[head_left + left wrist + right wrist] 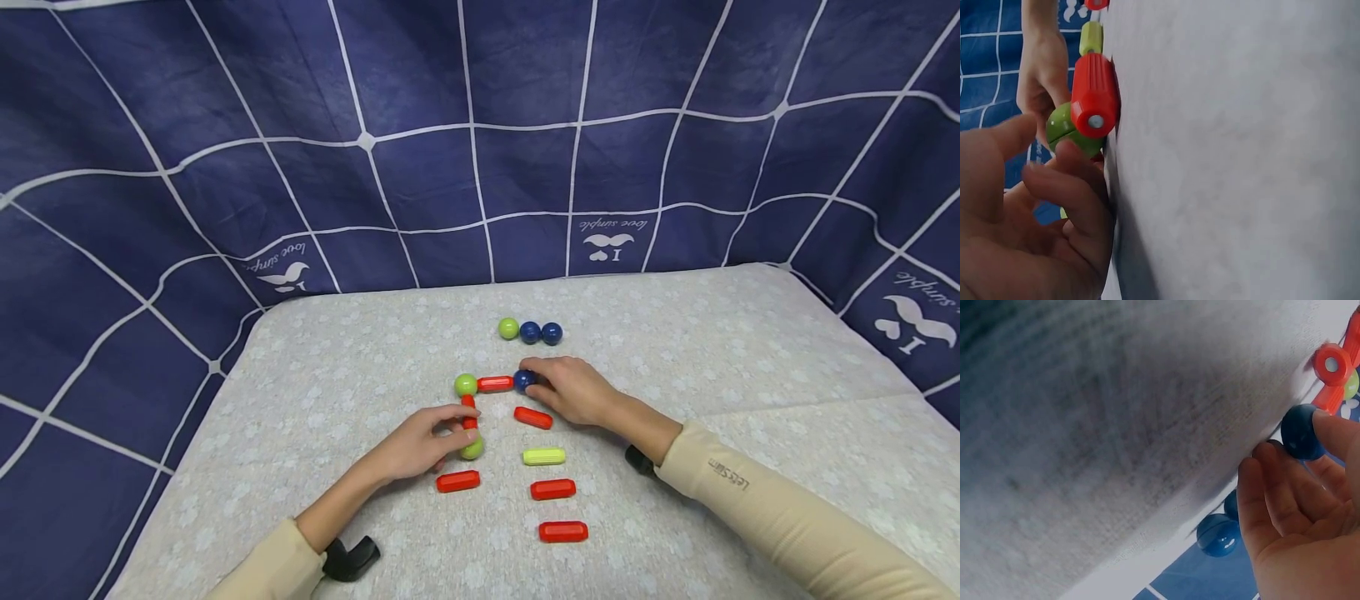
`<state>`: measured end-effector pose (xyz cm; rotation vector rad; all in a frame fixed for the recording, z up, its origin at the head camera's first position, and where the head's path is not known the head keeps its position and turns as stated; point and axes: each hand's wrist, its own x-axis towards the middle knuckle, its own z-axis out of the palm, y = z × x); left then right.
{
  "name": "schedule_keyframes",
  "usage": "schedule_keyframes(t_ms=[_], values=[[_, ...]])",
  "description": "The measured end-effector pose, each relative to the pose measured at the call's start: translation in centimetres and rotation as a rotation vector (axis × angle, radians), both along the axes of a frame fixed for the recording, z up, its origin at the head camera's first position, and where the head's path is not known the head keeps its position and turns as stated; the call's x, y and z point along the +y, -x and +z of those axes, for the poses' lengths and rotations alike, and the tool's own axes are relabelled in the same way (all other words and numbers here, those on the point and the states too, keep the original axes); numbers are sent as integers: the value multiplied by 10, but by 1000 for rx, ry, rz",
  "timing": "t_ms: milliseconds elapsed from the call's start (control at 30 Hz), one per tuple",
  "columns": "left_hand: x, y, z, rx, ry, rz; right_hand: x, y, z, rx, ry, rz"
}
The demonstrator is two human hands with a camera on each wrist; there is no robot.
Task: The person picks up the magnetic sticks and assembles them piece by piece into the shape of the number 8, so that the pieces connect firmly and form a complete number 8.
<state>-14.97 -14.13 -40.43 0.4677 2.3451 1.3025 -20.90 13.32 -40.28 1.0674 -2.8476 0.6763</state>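
Note:
Two red rods, a blue ball and two green balls form an L on the cloth in the head view. My right hand (pixel 573 390) holds the blue ball (pixel 524 381) between thumb and fingers, at the right end of the upper red rod (pixel 495 383). A green ball (pixel 466 384) sits at the corner. From there the second red rod (pixel 469 423) runs down to another green ball (pixel 472 447). My left hand (pixel 420 442) grips this rod with index finger and thumb, close to the lower ball; its other fingers are partly hidden.
A loose green ball (pixel 508 328) and two blue balls (pixel 541 332) stand in a row behind. Loose red rods (pixel 552 489) and a yellow-green rod (pixel 543 457) lie nearer, with one red rod (pixel 458 481) below my left hand. A blue checked curtain (pixel 420 167) hangs behind the table.

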Motion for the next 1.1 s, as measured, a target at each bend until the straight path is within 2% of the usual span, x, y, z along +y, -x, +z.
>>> schedule_keyframes(t_ms=[167,267,600,1100], values=[[3,3,0,-1,72,-13,0,0,0,0,3,3],[4,3,0,-7,81,-24,0,-1,0,0,2,0],[5,2,-1,6,57,-26,0,-1,0,-10,-2,-6],[4,4,0,-19,19,16,1,0,0,-1,2,-1]])
